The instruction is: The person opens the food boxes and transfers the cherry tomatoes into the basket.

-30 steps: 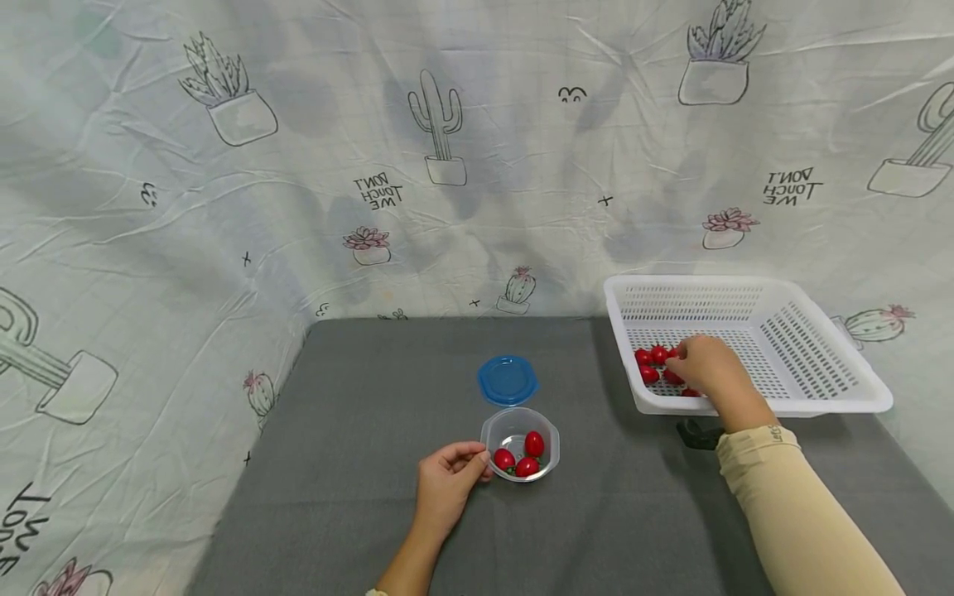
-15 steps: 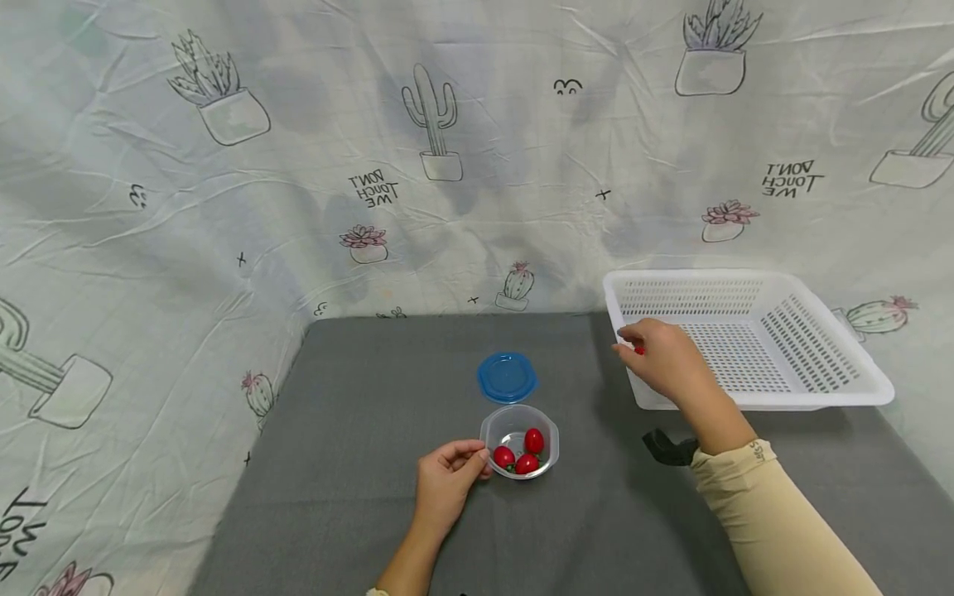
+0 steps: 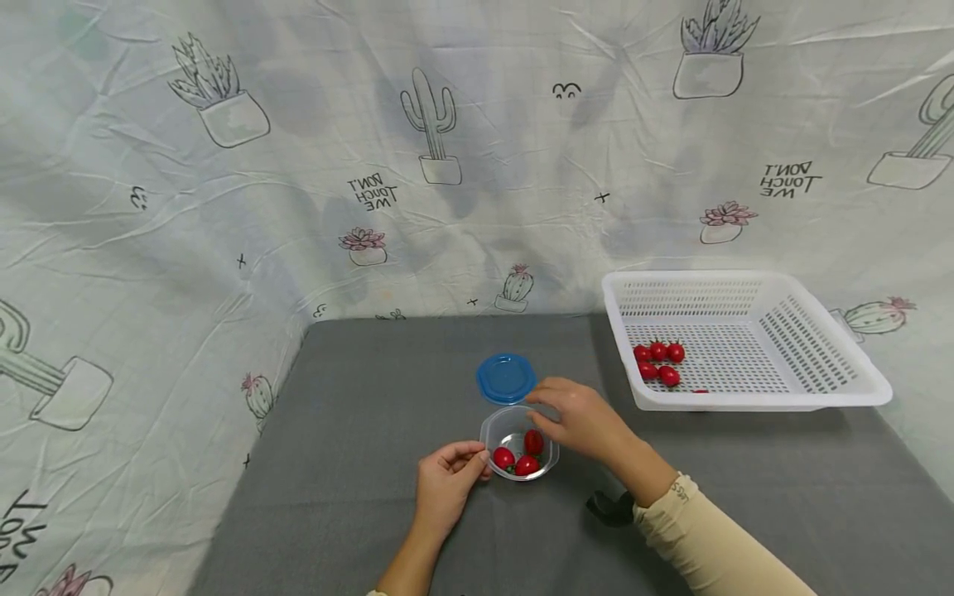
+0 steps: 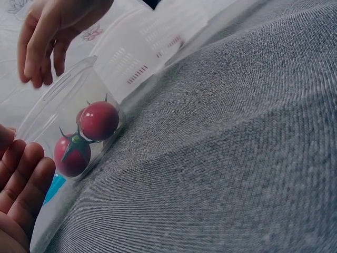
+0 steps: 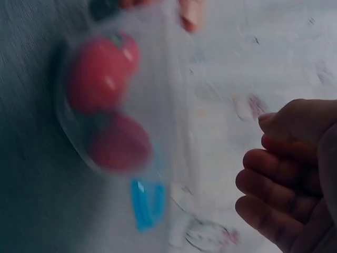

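A clear plastic tub (image 3: 488,426) holds several red cherry tomatoes (image 3: 503,458); their green stems show in the left wrist view. My left hand (image 3: 447,484) pinches the tub's left rim between thumb and fingers. Over the tub's upper right side hovers my right hand (image 3: 581,418), palm down. Its thumb and index finger are apart, and no tomato shows between them. Through the tub wall in the left wrist view, two tomatoes (image 4: 99,121) stand out, with another partly behind. The right wrist view is blurred; my curled right fingers (image 5: 274,190) lie beside the tub.
A blue lid (image 3: 507,378) lies just behind the tub on the grey cloth (image 3: 373,397). At the back right stands a white perforated basket (image 3: 820,364), with several more tomatoes (image 3: 669,377) in its left part. A patterned curtain (image 3: 477,124) hangs behind the table.
My right hand has left the basket's tomatoes and swung left and nearer, over the tub. My left hand has kept its place on the tub's rim.
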Tool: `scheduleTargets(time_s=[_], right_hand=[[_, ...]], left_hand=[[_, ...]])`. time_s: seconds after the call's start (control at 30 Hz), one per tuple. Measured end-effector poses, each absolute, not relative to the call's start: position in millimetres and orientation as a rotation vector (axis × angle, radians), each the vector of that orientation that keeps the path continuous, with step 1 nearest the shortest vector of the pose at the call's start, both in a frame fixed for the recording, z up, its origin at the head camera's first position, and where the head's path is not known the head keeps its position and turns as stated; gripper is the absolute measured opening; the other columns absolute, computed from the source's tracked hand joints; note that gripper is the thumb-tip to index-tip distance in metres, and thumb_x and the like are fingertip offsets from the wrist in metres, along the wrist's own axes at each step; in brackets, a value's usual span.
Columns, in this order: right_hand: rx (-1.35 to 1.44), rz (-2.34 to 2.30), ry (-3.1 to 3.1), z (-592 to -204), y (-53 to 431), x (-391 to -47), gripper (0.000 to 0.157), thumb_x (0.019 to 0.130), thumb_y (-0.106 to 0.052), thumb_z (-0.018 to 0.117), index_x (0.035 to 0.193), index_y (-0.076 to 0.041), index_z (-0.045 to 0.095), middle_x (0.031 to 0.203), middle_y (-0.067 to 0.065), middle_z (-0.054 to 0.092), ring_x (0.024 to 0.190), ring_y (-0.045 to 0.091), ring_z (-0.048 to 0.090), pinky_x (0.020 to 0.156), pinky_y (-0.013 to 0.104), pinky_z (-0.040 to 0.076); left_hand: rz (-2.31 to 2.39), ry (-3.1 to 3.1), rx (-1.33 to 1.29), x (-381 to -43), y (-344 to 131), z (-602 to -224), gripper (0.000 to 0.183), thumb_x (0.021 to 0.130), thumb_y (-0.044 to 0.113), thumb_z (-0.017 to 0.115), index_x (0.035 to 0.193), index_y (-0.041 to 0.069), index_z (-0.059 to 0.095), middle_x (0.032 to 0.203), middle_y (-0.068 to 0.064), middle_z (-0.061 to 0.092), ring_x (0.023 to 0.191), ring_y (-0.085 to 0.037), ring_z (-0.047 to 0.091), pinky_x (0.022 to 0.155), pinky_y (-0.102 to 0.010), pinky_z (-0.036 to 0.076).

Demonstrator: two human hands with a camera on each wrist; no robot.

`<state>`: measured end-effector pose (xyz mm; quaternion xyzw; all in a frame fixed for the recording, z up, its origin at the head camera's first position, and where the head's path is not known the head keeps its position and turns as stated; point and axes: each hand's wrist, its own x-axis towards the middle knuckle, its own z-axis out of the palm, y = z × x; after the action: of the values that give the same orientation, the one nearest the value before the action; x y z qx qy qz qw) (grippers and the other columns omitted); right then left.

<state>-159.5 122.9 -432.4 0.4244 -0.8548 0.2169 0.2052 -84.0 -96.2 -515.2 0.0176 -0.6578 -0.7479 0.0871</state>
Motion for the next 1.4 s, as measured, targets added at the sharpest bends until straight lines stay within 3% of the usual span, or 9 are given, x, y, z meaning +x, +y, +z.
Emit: scheduleTargets(time_s=[0.3, 0.53, 0.8, 1.07, 1.4], right_hand=[[1.39, 0.653, -2.545, -454.8, 98.5, -148.6, 0.019, 0.085, -0.016, 0.076, 0.101, -0.008, 0.074, 0.098, 0.002, 0.071, 0.089, 0.014, 0.066, 0.076, 0.029, 0.059], [1.413, 0.578, -2.675, -459.8, 90.1, -146.4, 0.018, 0.084, -0.018, 0.077, 0.1, -0.01, 0.074, 0.093, -0.001, 0.068, 0.08, 0.007, 0.056, 0.069, 0.024, 0.054], [1.408, 0.542, -2.761, -458.1, 83.1, -146.5, 0.01, 0.082, -0.018, 0.077, 0.087, -0.012, 0.071, 0.081, -0.002, 0.062, 0.071, 0.005, 0.046, 0.061, 0.021, 0.043], [1.359, 0.471, -2.824, -455.7, 77.5, -148.3, 0.015, 0.078, -0.02, 0.078, 0.073, -0.014, 0.065, 0.071, -0.007, 0.05, 0.065, 0.005, 0.041, 0.057, 0.02, 0.037], [1.363, 0.428, -2.845, -456.0, 75.9, -150.2, 0.014, 0.078, -0.021, 0.077, 0.073, -0.015, 0.065, 0.07, -0.008, 0.05, 0.063, 0.005, 0.042, 0.056, 0.02, 0.039]], left_hand=[[-2.223, -1.951, -0.012, -82.7, -95.4, -516.3, 0.018, 0.084, 0.002, 0.075, 0.094, -0.012, 0.07, 0.075, -0.023, 0.071, 0.06, -0.015, 0.069, 0.058, -0.027, 0.061], [-2.225, -1.944, -0.025, -81.7, -95.1, -516.7, 0.02, 0.084, 0.004, 0.076, 0.093, -0.012, 0.07, 0.074, -0.023, 0.07, 0.061, -0.015, 0.069, 0.059, -0.028, 0.061], [-2.237, -1.934, -0.035, -81.9, -95.1, -516.7, 0.02, 0.084, 0.002, 0.075, 0.096, -0.013, 0.068, 0.077, -0.023, 0.07, 0.062, -0.015, 0.069, 0.059, -0.028, 0.061], [-2.223, -1.926, -0.075, -82.4, -95.5, -517.4, 0.028, 0.085, 0.0, 0.074, 0.11, -0.011, 0.066, 0.084, -0.018, 0.07, 0.066, -0.014, 0.069, 0.062, -0.032, 0.062], [-2.081, -1.911, -0.149, -82.6, -94.6, -520.4, 0.013, 0.086, 0.001, 0.073, 0.096, -0.008, 0.073, 0.083, -0.024, 0.07, 0.067, -0.016, 0.07, 0.059, -0.033, 0.062]])
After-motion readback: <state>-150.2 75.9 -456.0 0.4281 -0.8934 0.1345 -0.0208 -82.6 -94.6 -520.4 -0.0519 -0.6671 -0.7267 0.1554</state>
